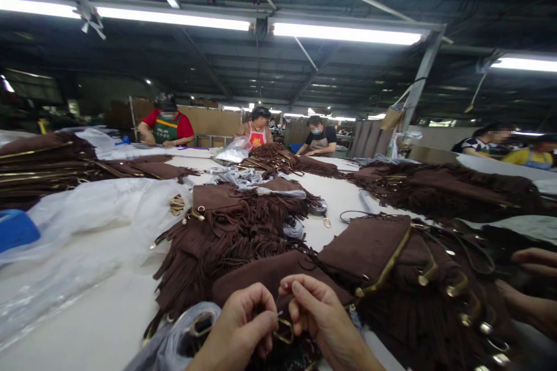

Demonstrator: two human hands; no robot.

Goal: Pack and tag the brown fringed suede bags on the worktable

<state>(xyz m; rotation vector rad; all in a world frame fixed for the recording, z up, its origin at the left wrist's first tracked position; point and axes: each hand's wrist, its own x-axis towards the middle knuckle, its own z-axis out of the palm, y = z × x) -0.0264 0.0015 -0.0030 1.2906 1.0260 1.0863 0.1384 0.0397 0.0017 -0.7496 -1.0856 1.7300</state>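
Note:
My left hand [246,324] is closed in a pinch at the bottom centre, with a gold metal clasp [284,331] at its fingertips. Close beside it, my right hand [319,313] pinches thumb to index finger on something tiny and pale that I cannot make out. Under and behind both hands lies a dark brown fringed bag [270,275]. A coiled strap in grey plastic wrap [187,333], with gold hardware, rests left of my left hand. Brown bags with gold zips [369,249] are heaped to the right.
Another person's hand [535,295] reaches in at the right edge. Clear plastic sheeting [100,226] and a blue object [17,229] lie on the left of the white table [108,313]. More brown bags [43,168] are stacked beyond. Several co-workers sit across the table.

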